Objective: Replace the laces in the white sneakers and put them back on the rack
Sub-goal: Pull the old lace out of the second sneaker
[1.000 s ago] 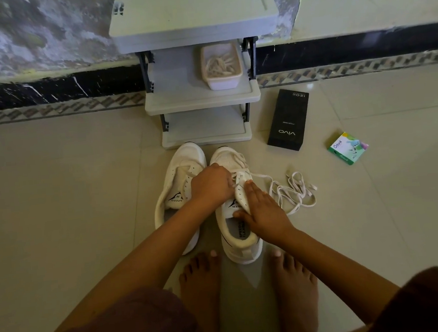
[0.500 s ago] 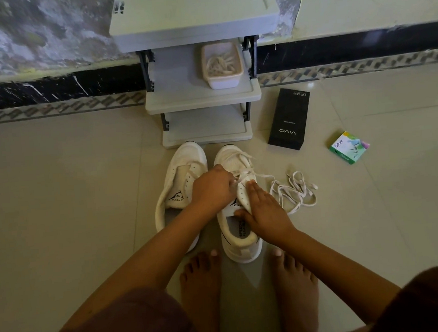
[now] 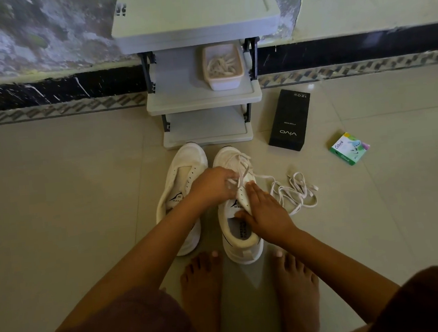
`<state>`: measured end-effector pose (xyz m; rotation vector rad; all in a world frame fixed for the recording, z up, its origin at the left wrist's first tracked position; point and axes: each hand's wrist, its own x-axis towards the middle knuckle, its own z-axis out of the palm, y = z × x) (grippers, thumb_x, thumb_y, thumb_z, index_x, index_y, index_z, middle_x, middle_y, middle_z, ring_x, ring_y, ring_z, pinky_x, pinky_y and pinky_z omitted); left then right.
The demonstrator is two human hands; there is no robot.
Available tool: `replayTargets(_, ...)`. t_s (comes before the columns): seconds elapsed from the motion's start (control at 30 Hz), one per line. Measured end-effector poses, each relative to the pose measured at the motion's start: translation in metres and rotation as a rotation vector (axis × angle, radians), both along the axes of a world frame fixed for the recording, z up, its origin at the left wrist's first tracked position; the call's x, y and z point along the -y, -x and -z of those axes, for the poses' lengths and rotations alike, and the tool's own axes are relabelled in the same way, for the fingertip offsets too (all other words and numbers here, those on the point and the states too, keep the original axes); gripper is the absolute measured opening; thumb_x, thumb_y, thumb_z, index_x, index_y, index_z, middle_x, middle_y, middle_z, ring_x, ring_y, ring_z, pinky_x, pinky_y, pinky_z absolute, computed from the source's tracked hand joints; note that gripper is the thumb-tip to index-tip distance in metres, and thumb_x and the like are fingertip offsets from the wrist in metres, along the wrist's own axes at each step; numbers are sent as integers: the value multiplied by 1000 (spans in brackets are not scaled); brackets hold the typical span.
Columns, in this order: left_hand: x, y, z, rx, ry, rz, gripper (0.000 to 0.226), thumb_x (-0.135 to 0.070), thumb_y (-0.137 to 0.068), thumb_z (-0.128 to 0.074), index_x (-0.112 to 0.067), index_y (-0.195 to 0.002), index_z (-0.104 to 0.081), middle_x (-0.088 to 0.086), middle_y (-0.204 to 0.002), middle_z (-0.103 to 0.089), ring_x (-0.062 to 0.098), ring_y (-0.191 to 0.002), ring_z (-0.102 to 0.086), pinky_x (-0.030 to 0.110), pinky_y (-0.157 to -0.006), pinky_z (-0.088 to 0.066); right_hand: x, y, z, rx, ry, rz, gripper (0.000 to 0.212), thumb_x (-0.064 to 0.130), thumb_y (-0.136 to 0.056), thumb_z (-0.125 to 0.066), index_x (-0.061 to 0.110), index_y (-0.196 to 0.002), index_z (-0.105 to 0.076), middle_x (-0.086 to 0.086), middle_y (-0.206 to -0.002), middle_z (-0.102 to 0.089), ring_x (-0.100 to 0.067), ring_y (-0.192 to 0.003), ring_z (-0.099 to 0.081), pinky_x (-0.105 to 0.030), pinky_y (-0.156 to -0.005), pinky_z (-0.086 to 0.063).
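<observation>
Two white sneakers stand side by side on the glossy beige tiled floor (image 3: 57, 206), toes towards a small grey plastic rack (image 3: 201, 101) with flat stepped shelves and dark uprights. The bare sneaker (image 3: 181, 185), on the person's left, shows empty punched eyelets and a tongue label with a black emblem and letters ending "EED". The half-laced sneaker (image 3: 241, 238) beside it has a padded cream collar and a grey insole printed "SPEED"; the second word below it is too small to read.

The left hand (image 3: 211, 186) is curled over the eyelet rows of the half-laced sneaker, fingertips pinching a flat white lace (image 3: 297, 193) that crosses the toe end and trails off to the person's right in a loose tangle on the tiles. The right hand (image 3: 266, 214) pinches the perforated eyelet flap of the same shoe, fingers laid close together along its outside and thumb tucked inside near the tongue.

On the rack's middle shelf sits a rounded rectangular white tub (image 3: 223, 82) holding pale strips, perhaps more laces. Right of the rack lies a matte black box (image 3: 289, 120) lettered "vivo" and "120W", upside down to the camera. Further right is a small green box (image 3: 348, 148) marked "Odonil". Bare feet (image 3: 202, 286) rest behind the heels
</observation>
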<state>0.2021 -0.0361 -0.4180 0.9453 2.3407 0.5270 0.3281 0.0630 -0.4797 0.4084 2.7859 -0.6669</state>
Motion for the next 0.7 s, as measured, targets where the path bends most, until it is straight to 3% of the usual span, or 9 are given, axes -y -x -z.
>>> replayTargets(0.13,-2,-8,14,-216,88,-60,25,-28,-89,-57,-9,-97,-71,6,-102,-66,22,-90,-61,35,-79,-51,0,0,0,4,2,5,77,53,-96,-33,11,-150,2,-9,-158,-1,-21,-145,-10,-31,-116,-10)
replayTargets(0.2,-4,-11,16,-306,103,-109,28,-28,-92,-48,-7,-100,-66,6,-102,-63,21,-86,-60,30,-71,-47,1,0,-1,3,-1,1,77,53,-96,-33,11,-150,2,-10,-158,-1,-21,-145,-11,-31,-116,-10)
replayTargets(0.4,-10,-9,-3,-191,-75,-1,13,-14,-88,-53,-9,-86,-65,6,-96,-61,24,-90,-58,33,-72,-46,0,1,1,-8,-7,-6,76,51,-96,-35,10,-150,0,-11,-158,-5,-23,-144,-13,-32,-115,-12)
replayTargets(0.57,-7,-2,8,-227,230,105,23,-29,-88,-56,-18,-106,-64,0,-117,-56,22,-99,-57,36,-81,-50,0,1,0,2,-10,-1,77,52,-96,-34,10,-150,1,-11,-158,-4,-24,-144,-13,-32,-115,-12)
replayTargets(0.7,-6,-11,19,-301,188,-67,33,-31,-91,-51,-8,-115,-57,7,-112,-60,24,-97,-60,33,-77,-48,0,1,-1,8,-16,-14,77,53,-96,-33,9,-150,1,-12,-158,-3,-23,-144,-12,-31,-115,-11)
